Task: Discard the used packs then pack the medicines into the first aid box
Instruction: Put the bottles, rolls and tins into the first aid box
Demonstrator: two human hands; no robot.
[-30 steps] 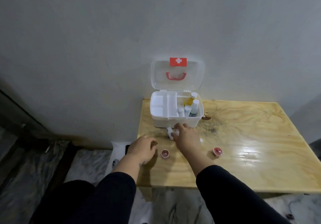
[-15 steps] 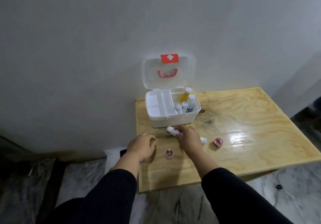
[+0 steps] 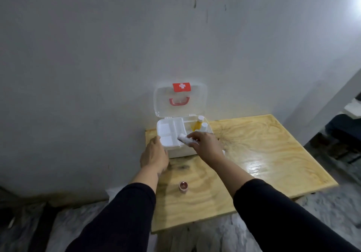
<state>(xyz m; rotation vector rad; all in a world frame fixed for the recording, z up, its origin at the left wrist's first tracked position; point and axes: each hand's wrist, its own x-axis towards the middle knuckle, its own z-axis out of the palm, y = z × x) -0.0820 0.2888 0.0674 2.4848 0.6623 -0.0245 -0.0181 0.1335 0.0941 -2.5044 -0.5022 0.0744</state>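
**White tube held over the open first aid box**

A small white tube is pinched between the fingertips of the right hand, lying nearly flat with its cap end pointing left, above the front of the first aid box near the divider of its inner tray. The box is set at the back left corner of the wooden table, against the wall, and its clear lid (red cross label and red handle showing) is stood upright. In the right-hand compartment a yellow bottle with a white cap is leaned at a tilt, and a second white-capped bottle is seen just beside it. The left hand is placed against the box's left front corner, its fingers loosely together and touching the wall of the box; nothing is seen gripped in it. A small pink-lidded jar is left on the table near the front edge, well apart from the box, between the two dark sleeves.
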